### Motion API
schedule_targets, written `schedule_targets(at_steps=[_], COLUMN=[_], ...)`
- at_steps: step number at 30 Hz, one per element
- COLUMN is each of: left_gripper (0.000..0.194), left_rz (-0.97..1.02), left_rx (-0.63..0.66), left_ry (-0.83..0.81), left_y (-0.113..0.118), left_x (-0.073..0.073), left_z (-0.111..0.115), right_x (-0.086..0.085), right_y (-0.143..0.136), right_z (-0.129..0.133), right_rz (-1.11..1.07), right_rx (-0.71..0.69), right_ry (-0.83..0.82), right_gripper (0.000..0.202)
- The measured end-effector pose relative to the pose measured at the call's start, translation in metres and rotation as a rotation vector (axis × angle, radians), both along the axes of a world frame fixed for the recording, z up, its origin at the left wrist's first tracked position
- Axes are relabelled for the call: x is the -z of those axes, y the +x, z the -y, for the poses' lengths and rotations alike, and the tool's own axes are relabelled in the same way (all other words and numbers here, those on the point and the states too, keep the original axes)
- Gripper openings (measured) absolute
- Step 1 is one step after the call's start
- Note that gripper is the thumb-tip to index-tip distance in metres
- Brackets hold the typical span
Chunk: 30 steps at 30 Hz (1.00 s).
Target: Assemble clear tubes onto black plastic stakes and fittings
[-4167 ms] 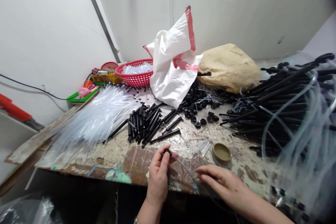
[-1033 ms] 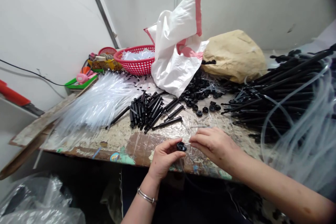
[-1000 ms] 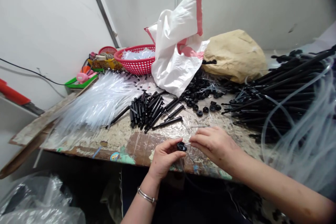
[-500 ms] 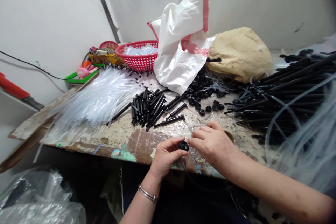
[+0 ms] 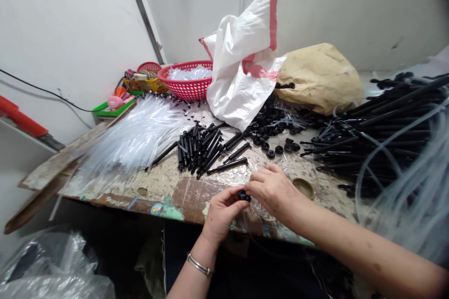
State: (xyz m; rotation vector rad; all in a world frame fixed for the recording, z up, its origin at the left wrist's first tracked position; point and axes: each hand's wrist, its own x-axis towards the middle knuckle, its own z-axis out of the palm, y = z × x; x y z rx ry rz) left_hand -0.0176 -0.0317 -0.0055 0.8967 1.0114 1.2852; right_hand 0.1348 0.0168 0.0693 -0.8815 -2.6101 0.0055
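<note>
Near the table's front edge, my left hand (image 5: 222, 210) pinches a small round black part (image 5: 244, 195) between thumb and fingers. My right hand (image 5: 268, 187) meets it from the right, its fingertips closed at the part's upper edge; whatever they hold is too small to make out. A thin clear tube hangs faintly below the hands. Beyond them lies a pile of short black tubes (image 5: 201, 147). Several loose black caps (image 5: 279, 149) are scattered behind my right hand. A shallow round dish (image 5: 303, 188) sits beside my right wrist.
Clear thin tubes (image 5: 129, 135) spread over the left of the worn table (image 5: 154, 189). Behind stand a red basket (image 5: 187, 88), a white sack (image 5: 242, 70) and a brown bag (image 5: 317, 77). Long black tubes (image 5: 386, 126) and clear tubing (image 5: 410, 191) fill the right side.
My right hand has moved left so its fingertips now meet the black part, which is tilted differently. More of the round dish shows. The view has shifted slightly.
</note>
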Motion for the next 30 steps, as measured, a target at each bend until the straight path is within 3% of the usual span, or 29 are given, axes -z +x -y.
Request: schedule_targets(at_steps=[4,7,11,15,22,27,30], left_gripper=[0.038,0.034,0.032,0.032,0.028,0.037,0.034], left_rz=[0.151,0.309,0.438,0.428,0.465,0.419,0.359], left_rx=[-0.073,-0.145,-0.204,-0.237,-0.111,-0.067,-0.077], left_ry=[-0.046,-0.064,-0.074,-0.097,-0.186,-0.207,-0.215], left_y=[0.001,0.001,0.0,-0.002,-0.007,-0.008,-0.007], left_x=[-0.001,-0.001,-0.002,-0.004,-0.006,-0.001,0.001], left_z=[-0.002,-0.003,-0.007,-0.008,0.001,0.002,0.0], right_x=[-0.025,-0.029,0.005,0.035,0.029,0.034,0.028], right_y=[0.007,0.014,0.008,-0.004,0.01,0.015,0.022], right_z=[-0.001,0.008,0.032,0.048,0.032,0.033,0.03], right_rz=[-0.286,-0.518,-0.513,-0.514,-0.679,-0.606,-0.541], right_rx=[0.115,0.21,0.231,0.195,0.259,0.265,0.269], right_ry=[0.059,-0.166,-0.782,-1.073,-1.03,-0.967,-0.871], right_gripper=[0.019,0.026,0.028,0.022,0.024,0.025,0.024])
